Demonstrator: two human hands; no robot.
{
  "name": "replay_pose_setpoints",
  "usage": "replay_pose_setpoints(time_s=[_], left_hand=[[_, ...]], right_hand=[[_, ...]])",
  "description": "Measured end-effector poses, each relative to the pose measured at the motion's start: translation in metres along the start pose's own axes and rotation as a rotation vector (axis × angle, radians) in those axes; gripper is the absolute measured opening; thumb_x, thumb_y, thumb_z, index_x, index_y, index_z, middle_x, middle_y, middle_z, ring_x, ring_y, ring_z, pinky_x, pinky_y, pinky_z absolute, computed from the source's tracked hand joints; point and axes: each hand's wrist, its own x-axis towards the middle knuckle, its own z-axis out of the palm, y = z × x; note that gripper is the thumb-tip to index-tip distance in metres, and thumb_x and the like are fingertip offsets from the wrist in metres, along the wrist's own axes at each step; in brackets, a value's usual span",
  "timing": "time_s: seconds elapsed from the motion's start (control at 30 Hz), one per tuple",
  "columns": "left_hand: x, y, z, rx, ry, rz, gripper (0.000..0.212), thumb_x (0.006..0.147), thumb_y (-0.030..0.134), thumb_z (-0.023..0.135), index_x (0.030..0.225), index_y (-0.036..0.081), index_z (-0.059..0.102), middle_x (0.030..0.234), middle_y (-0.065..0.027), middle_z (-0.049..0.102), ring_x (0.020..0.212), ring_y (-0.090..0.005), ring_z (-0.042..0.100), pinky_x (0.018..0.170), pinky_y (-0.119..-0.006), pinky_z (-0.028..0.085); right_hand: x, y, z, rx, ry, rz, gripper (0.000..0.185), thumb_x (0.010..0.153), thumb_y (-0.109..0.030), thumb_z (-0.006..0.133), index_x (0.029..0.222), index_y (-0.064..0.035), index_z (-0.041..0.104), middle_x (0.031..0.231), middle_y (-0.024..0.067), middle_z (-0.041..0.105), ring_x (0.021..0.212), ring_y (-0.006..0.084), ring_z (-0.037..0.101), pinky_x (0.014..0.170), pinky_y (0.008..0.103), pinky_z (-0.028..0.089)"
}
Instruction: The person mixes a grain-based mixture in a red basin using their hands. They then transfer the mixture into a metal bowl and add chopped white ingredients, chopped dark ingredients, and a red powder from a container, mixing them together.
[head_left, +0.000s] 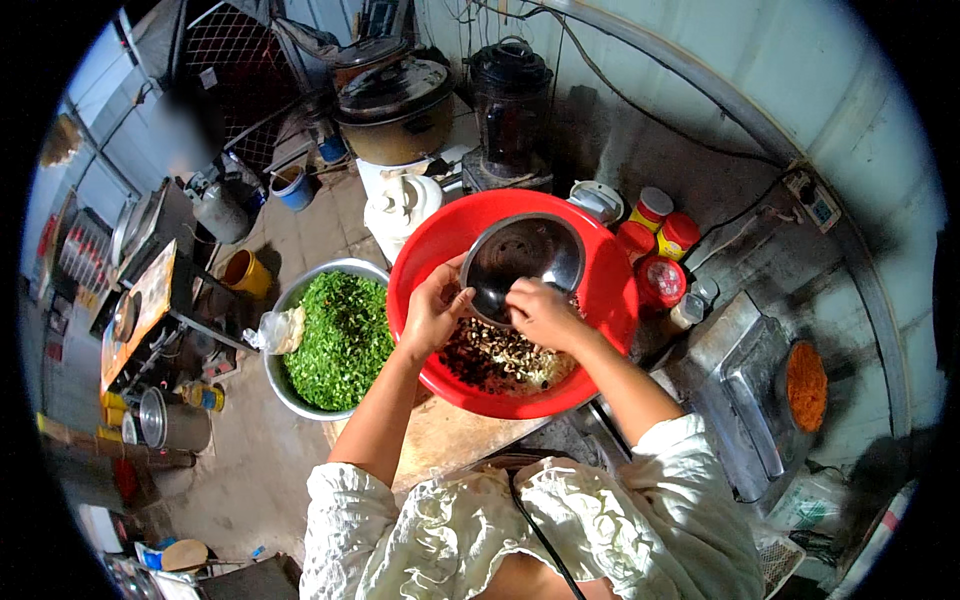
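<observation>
A large red plastic basin (616, 330) stands before me. Chopped dark and pale food pieces (517, 356) lie at its near side. Over the basin, a steel bowl (517, 244) is tipped so that I look into its dark, nearly bare inside. My left hand (439, 304) grips the bowl's left rim, thumb on top. The fingers of my right hand (546, 311) are curled at the bowl's near inner side; whether they pinch anything is hidden. To the left, a metal basin (271, 371) is heaped with chopped green vegetables (337, 341).
A wooden board (450, 442) lies under the red basin's near edge. A knotted clear plastic bag (277, 330) rests on the greens' basin. Several red-lidded jars (664, 281) and a flat scale (750, 397) stand right. Behind are a white jug (405, 210) and a large lidded pot (397, 112).
</observation>
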Motion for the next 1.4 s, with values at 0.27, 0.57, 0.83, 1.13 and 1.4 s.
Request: replay_pose_setpoints(time_s=[0.27, 0.57, 0.83, 1.13, 1.4], left_hand=[[-0.002, -0.013, -0.001, 0.193, 0.02, 0.187, 0.015, 0.084, -0.009, 0.061, 0.095, -0.004, 0.052, 0.137, -0.0174, 0.052, 0.113, -0.0173, 0.056, 0.088, -0.028, 0.048], [-0.01, -0.006, 0.01, 0.299, 0.068, 0.283, 0.018, 0.081, -0.012, 0.061, 0.092, -0.002, 0.05, 0.138, -0.0203, 0.05, 0.121, -0.0242, 0.054, 0.093, -0.03, 0.045], [-0.008, -0.014, 0.023, 0.449, 0.181, 0.493, 0.02, 0.078, -0.017, 0.058, 0.091, -0.002, 0.052, 0.138, -0.0221, 0.05, 0.124, -0.031, 0.052, 0.095, -0.031, 0.044], [-0.002, -0.018, 0.01, -0.511, 0.449, 0.008, 0.048, 0.091, 0.018, 0.056, 0.137, 0.007, 0.05, 0.133, -0.0085, 0.055, 0.103, -0.0199, 0.058, 0.087, -0.027, 0.047], [-0.111, -0.024, -0.111, -0.115, 0.539, -0.046, 0.02, 0.088, 0.016, 0.067, 0.081, 0.013, 0.048, 0.085, -0.0006, 0.053, 0.085, -0.0131, 0.053, 0.072, -0.034, 0.051]], right_hand=[[0.021, -0.001, 0.002, 0.032, 0.573, 0.046, 0.02, 0.082, -0.014, 0.061, 0.089, -0.0007, 0.048, 0.094, 0.022, 0.047, 0.089, 0.0429, 0.05, 0.075, 0.0522, 0.043], [-0.009, -0.011, 0.013, 0.228, 0.307, -0.024, 0.008, 0.08, -0.003, 0.059, 0.087, -0.001, 0.059, 0.083, 0.017, 0.054, 0.083, 0.0356, 0.057, 0.074, 0.0456, 0.046], [-0.015, 0.013, 0.068, 0.169, 0.266, 0.189, 0.032, 0.078, -0.003, 0.058, 0.11, -0.0004, 0.058, 0.106, 0.0242, 0.06, 0.102, 0.0408, 0.056, 0.086, 0.0477, 0.045], [-0.078, -0.008, 0.019, 0.017, 0.461, 0.211, 0.024, 0.086, -0.009, 0.06, 0.109, -0.0025, 0.061, 0.101, 0.0127, 0.065, 0.09, 0.0278, 0.065, 0.077, 0.0387, 0.051], [-0.369, 0.078, -0.082, 0.951, 1.504, 0.94, 0.039, 0.093, -0.034, 0.057, 0.114, -0.0009, 0.054, 0.099, 0.0201, 0.066, 0.078, 0.0275, 0.069, 0.066, 0.0368, 0.059]])
